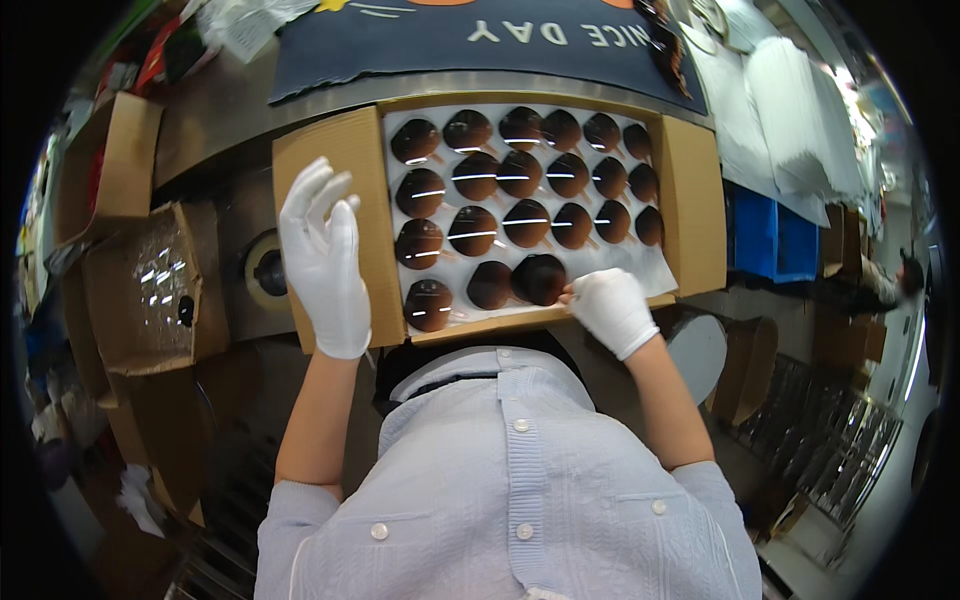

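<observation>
A cardboard box [533,331] lies before me, lined with a white sheet [610,262]. Rows of round brown tinted lenses [474,231] rest on the sheet, several of them showing a short tab. My right hand [612,312], in a white glove, is at the near right of the box. Its fingertips are pinched at the edge of a darker lens [540,280], which slightly overlaps the lens [490,286] to its left. My left hand [325,262], also gloved in white, is raised over the box's left flap [330,160]. Its fingers are stretched out and hold nothing.
Beyond the box lies a dark printed mat [400,45] on a metal table. At the left stands a carton with clear plastic [150,285], beside a tape roll [266,272]. White sheets [790,115] and a blue bin [775,240] are at the right. Another person [890,283] is far right.
</observation>
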Motion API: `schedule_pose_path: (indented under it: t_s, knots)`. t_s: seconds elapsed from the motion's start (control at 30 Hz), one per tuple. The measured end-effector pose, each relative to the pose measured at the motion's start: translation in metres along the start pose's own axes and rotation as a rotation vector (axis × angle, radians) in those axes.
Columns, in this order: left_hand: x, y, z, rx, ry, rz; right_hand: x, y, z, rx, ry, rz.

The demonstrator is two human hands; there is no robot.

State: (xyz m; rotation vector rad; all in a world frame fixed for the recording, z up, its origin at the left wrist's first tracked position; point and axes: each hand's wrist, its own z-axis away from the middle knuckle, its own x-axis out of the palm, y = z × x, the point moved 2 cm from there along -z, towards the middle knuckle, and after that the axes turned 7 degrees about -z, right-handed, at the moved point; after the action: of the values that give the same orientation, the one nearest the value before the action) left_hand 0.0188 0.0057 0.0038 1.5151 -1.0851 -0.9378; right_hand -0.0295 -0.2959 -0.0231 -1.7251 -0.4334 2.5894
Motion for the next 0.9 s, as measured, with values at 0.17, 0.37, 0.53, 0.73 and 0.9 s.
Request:
schedule_pose_path:
  t_s: [0.17, 0.37, 0.53, 0.73, 0.9]
  knots:
    - [0.013, -0.018, 0.03, -0.155, -0.329, -0.224, -0.013, 0.082, 0.03, 0.172, 0.053, 0.117]
    - [0.022, -0.018, 0.063, 0.104, -0.942, -0.908, -0.023, 0.14, 0.057, 0.334, 0.142, 0.182]
    - [0.029, -0.023, 0.067, 0.237, -1.013, -1.164, -0.015, 0.118, 0.037, 0.135, 0.379, -0.096]
    - [0.075, -0.002, 0.033, 0.373, -0.63, -0.916, -0.026, 0.083, -0.013, -0.093, 0.62, -0.391]
    - [0.135, -0.03, 0.008, 0.476, -0.562, -1.2, -0.049, 0.065, -0.053, -0.18, 0.616, -0.453]
